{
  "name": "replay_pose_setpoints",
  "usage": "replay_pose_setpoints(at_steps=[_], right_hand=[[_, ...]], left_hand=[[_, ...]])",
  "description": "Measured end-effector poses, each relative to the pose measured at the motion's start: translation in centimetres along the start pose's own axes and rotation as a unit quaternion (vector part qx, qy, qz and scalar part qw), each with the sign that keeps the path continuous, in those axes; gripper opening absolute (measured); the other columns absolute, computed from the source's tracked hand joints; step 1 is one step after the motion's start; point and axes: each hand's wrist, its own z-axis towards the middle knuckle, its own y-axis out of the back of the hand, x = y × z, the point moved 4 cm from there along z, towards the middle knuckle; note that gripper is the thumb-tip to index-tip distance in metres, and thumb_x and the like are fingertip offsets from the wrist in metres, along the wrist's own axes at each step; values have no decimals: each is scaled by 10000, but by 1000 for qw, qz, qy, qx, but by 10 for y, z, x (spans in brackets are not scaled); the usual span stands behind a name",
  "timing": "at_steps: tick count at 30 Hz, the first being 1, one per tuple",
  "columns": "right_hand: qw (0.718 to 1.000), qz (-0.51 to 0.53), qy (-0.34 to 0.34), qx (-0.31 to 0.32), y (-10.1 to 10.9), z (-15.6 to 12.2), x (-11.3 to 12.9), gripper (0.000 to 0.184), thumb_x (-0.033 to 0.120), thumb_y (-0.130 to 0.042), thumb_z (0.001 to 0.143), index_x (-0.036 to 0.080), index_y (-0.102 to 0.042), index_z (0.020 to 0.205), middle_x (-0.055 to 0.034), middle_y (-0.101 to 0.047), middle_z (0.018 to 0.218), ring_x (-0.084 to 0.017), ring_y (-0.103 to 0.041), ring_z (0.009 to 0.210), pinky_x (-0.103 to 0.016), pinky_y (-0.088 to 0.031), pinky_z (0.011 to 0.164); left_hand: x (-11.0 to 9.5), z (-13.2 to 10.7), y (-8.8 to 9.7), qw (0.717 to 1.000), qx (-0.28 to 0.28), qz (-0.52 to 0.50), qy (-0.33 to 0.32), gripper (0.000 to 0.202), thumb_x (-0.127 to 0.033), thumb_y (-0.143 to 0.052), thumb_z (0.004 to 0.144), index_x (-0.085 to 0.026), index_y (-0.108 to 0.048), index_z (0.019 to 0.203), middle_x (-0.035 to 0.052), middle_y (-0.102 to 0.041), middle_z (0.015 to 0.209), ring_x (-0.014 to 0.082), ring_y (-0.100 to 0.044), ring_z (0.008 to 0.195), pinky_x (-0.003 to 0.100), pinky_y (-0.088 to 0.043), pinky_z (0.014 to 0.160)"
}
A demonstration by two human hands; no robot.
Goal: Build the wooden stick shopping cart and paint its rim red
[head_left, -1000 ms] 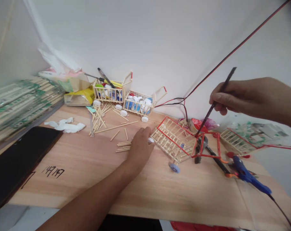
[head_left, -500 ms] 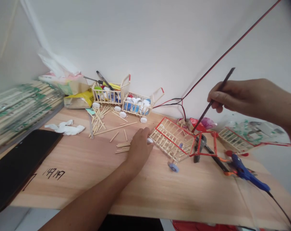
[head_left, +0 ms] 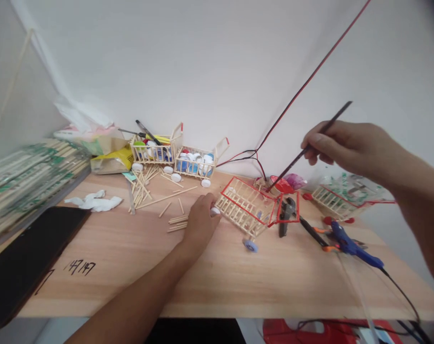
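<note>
Between the thumb and curled fingers of my left hand point(head_left: 200, 217) is a white wheel point(head_left: 214, 211) at the near-left end of a small stick cart point(head_left: 244, 206). That cart has red-painted top rails, a red handle frame point(head_left: 298, 210) and a bluish wheel point(head_left: 250, 245). In a pen-like grip, my right hand point(head_left: 333, 145) holds a slim dark paintbrush point(head_left: 296, 161), slanting down to the left. Its tip is by the left edge of a dish of red paint point(head_left: 283, 184) behind the cart; exact contact is hard to tell.
Two stick carts point(head_left: 153, 154) point(head_left: 194, 165) filled with caps stand at the back. Loose sticks point(head_left: 142, 191), a tissue point(head_left: 95, 200) and a phone point(head_left: 34, 258) lie left. Right are pliers point(head_left: 288, 210), a blue glue gun point(head_left: 353, 246) and another red-trimmed cart point(head_left: 337, 203).
The whole view has shifted, with things on the right appearing farther left. The brush leans lower, its tip now at the dish's left edge. My left hand keeps its hold by the wheel.
</note>
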Motion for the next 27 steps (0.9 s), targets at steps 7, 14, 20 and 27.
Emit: replay_pose_setpoints(at_steps=[7, 14, 20, 27], right_hand=[[997, -28, 46, 59, -15, 14, 20, 296, 428, -365, 939, 239, -560, 821, -18, -663, 762, -185, -600, 734, -343, -424, 761], [995, -38, 59, 73, -27, 24, 18, 307, 453, -339, 943, 271, -534, 793, -8, -658, 717, -213, -612, 699, -369, -435, 721], [995, -34, 67, 66, -32, 29, 20, 312, 454, -339, 947, 273, -510, 760, -5, -651, 721, -201, -593, 679, -362, -425, 721], [996, -21, 76, 48, -37, 38, 22, 251, 392, -369, 932, 255, -518, 783, -9, -641, 688, -187, -588, 659, -342, -430, 701]], left_hand=[[0, 2, 0, 1000, 3, 3, 1, 193, -82, -636, 714, -196, -494, 779, -16, -554, 803, 147, -523, 780, 249, -357, 677], [0, 1, 0, 1000, 3, -9, 4, 194, -71, -628, 707, -197, -499, 777, -15, -555, 806, 145, -518, 784, 248, -354, 690], [0, 1, 0, 1000, -3, -14, -1, 199, -62, -615, 703, -200, -487, 769, -15, -548, 797, 146, -509, 770, 252, -353, 691], [0, 1, 0, 1000, -3, -13, 4, 193, -63, -618, 703, -198, -496, 767, -15, -559, 800, 143, -517, 775, 248, -360, 697]])
